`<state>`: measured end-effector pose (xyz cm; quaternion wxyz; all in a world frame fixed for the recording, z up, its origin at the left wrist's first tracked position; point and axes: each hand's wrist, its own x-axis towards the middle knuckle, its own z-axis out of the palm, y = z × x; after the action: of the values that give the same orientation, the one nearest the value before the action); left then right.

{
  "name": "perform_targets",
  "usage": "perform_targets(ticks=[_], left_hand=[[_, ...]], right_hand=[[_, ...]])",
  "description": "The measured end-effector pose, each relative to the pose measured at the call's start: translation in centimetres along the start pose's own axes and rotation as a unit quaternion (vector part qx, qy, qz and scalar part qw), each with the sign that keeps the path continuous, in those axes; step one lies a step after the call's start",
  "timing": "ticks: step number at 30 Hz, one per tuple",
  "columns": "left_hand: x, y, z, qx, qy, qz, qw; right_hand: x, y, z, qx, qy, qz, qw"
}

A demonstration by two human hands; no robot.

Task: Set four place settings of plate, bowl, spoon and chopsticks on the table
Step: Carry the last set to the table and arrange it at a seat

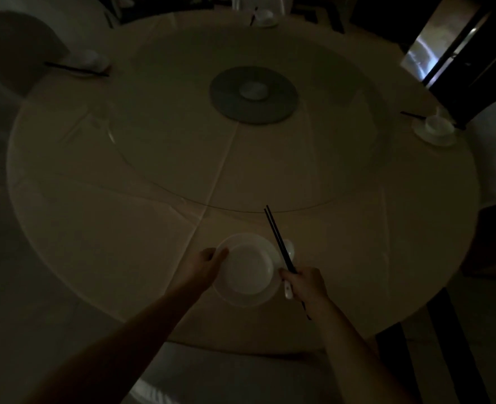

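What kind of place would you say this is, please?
Probably a dim restaurant or banquet dining room: a large round table under a pale cloth, a turntable at its centre, and place settings around the rim with covered chairs.

- Pale cloth (153,228), matt and marked by fold creases, drapes the round surface.
- A clear glass turntable (343,141), smooth, lies over the cloth, its rim catching faint light.
- The near plate (235,298) and bowl (248,269) look like glossy white ceramic.
- Chopsticks (279,240), dark and smooth; material unclear in the dim light.
- Centre disc (226,100), grey, matt.
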<state>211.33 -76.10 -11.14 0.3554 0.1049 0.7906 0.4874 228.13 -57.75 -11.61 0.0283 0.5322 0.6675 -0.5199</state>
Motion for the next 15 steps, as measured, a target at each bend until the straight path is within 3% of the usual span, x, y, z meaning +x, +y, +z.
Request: perform_targets(ticks=[15], left_hand=[[1.6,-3.4,-0.5,0.113,0.055,0.027,0.992]], right_hand=[[2.6,1.1,2.3,-0.005,-0.026,0.005,1.000]])
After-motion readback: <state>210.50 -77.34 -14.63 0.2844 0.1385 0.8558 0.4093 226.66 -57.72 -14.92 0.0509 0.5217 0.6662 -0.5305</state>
